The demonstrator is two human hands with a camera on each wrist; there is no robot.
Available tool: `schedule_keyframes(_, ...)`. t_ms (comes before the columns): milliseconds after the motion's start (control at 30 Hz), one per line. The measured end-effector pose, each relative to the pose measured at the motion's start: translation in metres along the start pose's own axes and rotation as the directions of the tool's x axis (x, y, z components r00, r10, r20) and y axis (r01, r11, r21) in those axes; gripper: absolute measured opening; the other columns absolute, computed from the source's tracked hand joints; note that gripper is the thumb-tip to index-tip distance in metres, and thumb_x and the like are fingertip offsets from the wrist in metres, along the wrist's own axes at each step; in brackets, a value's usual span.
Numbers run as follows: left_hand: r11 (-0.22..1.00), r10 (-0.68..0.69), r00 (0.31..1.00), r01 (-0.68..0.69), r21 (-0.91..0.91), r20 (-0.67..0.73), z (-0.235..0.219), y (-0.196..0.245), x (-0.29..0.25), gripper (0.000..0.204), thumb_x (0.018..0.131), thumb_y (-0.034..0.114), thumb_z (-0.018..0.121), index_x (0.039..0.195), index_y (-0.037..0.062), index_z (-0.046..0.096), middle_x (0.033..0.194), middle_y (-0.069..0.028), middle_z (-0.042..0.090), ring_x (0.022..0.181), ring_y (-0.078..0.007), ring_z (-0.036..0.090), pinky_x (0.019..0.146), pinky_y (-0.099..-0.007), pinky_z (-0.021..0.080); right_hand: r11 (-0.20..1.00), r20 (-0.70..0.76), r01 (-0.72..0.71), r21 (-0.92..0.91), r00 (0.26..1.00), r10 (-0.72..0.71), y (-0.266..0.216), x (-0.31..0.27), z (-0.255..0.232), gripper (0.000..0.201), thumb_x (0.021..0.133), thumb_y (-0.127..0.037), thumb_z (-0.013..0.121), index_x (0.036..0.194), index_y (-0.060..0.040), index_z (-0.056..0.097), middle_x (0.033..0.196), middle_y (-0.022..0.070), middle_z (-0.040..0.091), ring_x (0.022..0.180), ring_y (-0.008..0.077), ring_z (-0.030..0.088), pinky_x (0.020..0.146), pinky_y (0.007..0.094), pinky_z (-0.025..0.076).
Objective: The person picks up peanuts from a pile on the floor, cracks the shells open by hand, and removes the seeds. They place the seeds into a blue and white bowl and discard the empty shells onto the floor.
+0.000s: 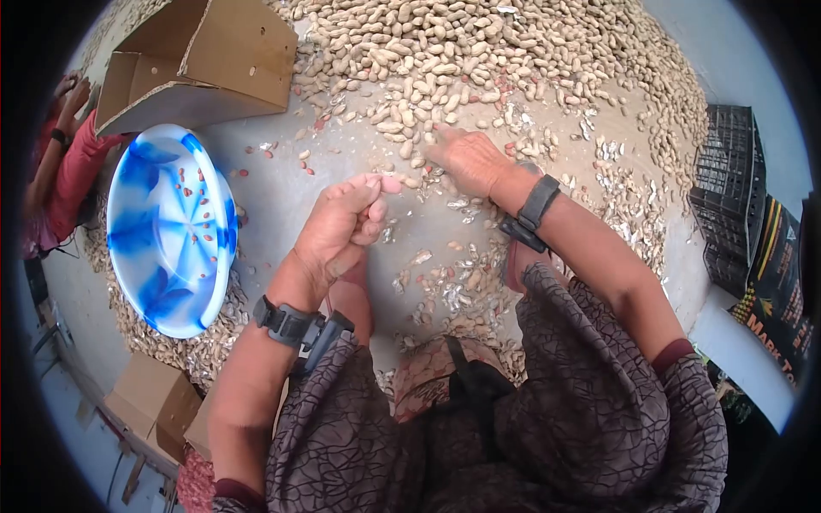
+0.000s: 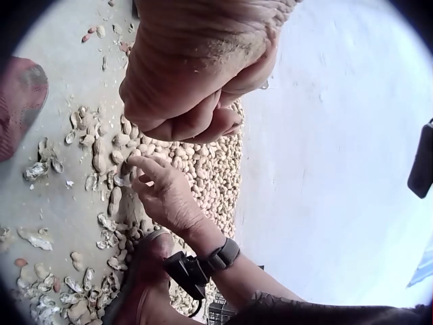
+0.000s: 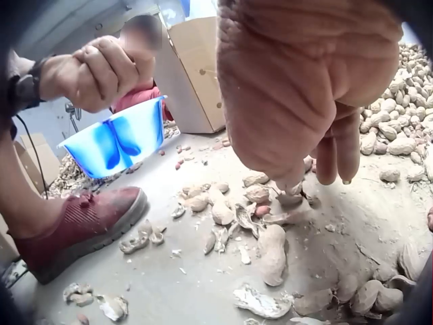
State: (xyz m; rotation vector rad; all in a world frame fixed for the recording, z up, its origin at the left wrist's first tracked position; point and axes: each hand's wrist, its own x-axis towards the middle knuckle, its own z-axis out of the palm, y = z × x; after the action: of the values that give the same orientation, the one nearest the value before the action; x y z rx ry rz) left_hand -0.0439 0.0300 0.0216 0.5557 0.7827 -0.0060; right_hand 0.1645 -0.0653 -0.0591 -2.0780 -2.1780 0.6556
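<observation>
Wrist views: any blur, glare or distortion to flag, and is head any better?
Left wrist: left hand fills the top, soft and too close; wall washed out bright. Right wrist: right hand looms large, slightly blurred; peanuts below sharp enough. Head: strong fisheye, dark vignette at the corners, even daylight, blue bowl and peanut pile clear.

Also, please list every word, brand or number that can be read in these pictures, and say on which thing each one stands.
"MARK TO", cut off by the picture's edge: yellow letters on the dark bag at the right, beside the black crate.
Smaller print on that bag: too blurred to read.
Cardboard boxes, blue bowl and wrist straps: no readable text.
</observation>
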Motion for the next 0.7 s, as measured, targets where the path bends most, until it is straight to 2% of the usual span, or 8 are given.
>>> schedule_keyframes(67,1.0,0.012,1.0,-0.011,-0.029,0.007,-0.007,0.002,-0.003,0.02,0.087,0.007,0.044,0.102,-0.0052,0.051,0.062,0.0001,0.045,0.047,-0.0038,0.032,0.037,-0.015,0.024,0.997,-0.027,0.069,-0.045,0.997,-0.071,0.003,0.004,0.01,0.028,0.063,-0.007,0.057,0.091,-0.0049,0.054,0.094,0.023,0.053,0.075,0.0353,0.056,0.066,0.0404,0.046)
schedule_keyframes(167,0.999,0.013,1.0,-0.014,-0.038,-0.027,-0.014,0.005,-0.004,0.021,0.087,0.008,0.044,0.101,-0.0062,0.05,0.066,-0.0025,0.049,0.047,-0.0043,0.035,0.037,-0.0146,0.026,0.988,-0.1,0.098,-0.116,0.989,-0.109,0.006,0.001,0.009,0.016,0.069,-0.006,0.05,0.085,-0.0037,0.054,0.086,0.0228,0.055,0.076,0.0337,0.059,0.064,0.0395,0.047)
schedule_keyframes(367,0.996,0.043,0.999,-0.043,-0.081,0.001,-0.019,0.005,-0.005,0.02,0.087,0.007,0.043,0.1,-0.0066,0.05,0.07,-0.0047,0.053,0.046,-0.0046,0.037,0.036,-0.0146,0.027,0.968,-0.092,0.042,-0.246,0.994,-0.066,0.008,0.006,0.016,0.011,0.069,-0.006,0.05,0.077,-0.003,0.055,0.085,0.023,0.057,0.079,0.0334,0.059,0.066,0.0388,0.047)
schedule_keyframes(467,0.995,0.049,0.999,-0.05,-0.081,-0.017,-0.018,0.004,-0.007,0.02,0.088,0.007,0.043,0.1,-0.0066,0.05,0.068,-0.0044,0.053,0.046,-0.0047,0.037,0.036,-0.0147,0.026,0.979,-0.186,0.036,-0.203,0.98,-0.075,0.009,0.008,0.016,0.01,0.066,-0.006,0.053,0.075,-0.0033,0.055,0.08,0.0206,0.058,0.076,0.0317,0.059,0.064,0.0393,0.047)
schedule_keyframes(567,0.998,0.044,0.998,-0.046,-0.043,-0.043,-0.019,0.005,-0.008,0.02,0.088,0.008,0.043,0.1,-0.0058,0.05,0.067,-0.0039,0.053,0.046,-0.0046,0.037,0.036,-0.0147,0.026,0.991,-0.06,-0.014,-0.137,0.998,0.006,0.005,0.006,0.011,0.011,0.063,-0.004,0.055,0.074,-0.003,0.055,0.075,0.0179,0.059,0.072,0.0314,0.059,0.062,0.04,0.047)
schedule_keyframes(633,0.999,0.033,0.999,-0.035,-0.03,-0.041,-0.021,0.005,-0.01,0.02,0.088,0.009,0.044,0.102,-0.0047,0.05,0.067,-0.0032,0.053,0.047,-0.0042,0.038,0.037,-0.0145,0.026,0.961,-0.207,-0.258,0.1,0.939,0.273,0.001,0.005,0.016,0.015,0.063,-0.001,0.056,0.078,-0.0023,0.054,0.069,0.0124,0.059,0.068,0.0247,0.061,0.059,0.0386,0.046)
schedule_keyframes(667,0.999,0.037,0.998,-0.038,-0.032,-0.042,-0.022,0.005,-0.01,0.02,0.088,0.009,0.044,0.102,-0.0047,0.05,0.067,-0.0032,0.053,0.047,-0.0042,0.038,0.037,-0.0145,0.026,0.962,-0.207,-0.255,0.098,0.94,0.27,0.002,0.003,0.015,0.015,0.063,-0.001,0.056,0.078,-0.0023,0.054,0.069,0.0124,0.059,0.068,0.0247,0.061,0.059,0.0386,0.046)
schedule_keyframes(700,0.998,0.048,0.998,-0.049,-0.03,-0.04,-0.022,0.006,-0.01,0.021,0.088,0.009,0.044,0.102,-0.0044,0.05,0.067,-0.0028,0.053,0.047,-0.004,0.039,0.037,-0.0145,0.026,0.858,-0.085,-0.294,0.422,0.929,0.36,0.001,0.002,0.009,0.015,0.066,-0.001,0.056,0.081,-0.0012,0.053,0.069,0.0108,0.059,0.067,0.0215,0.061,0.057,0.0359,0.047)
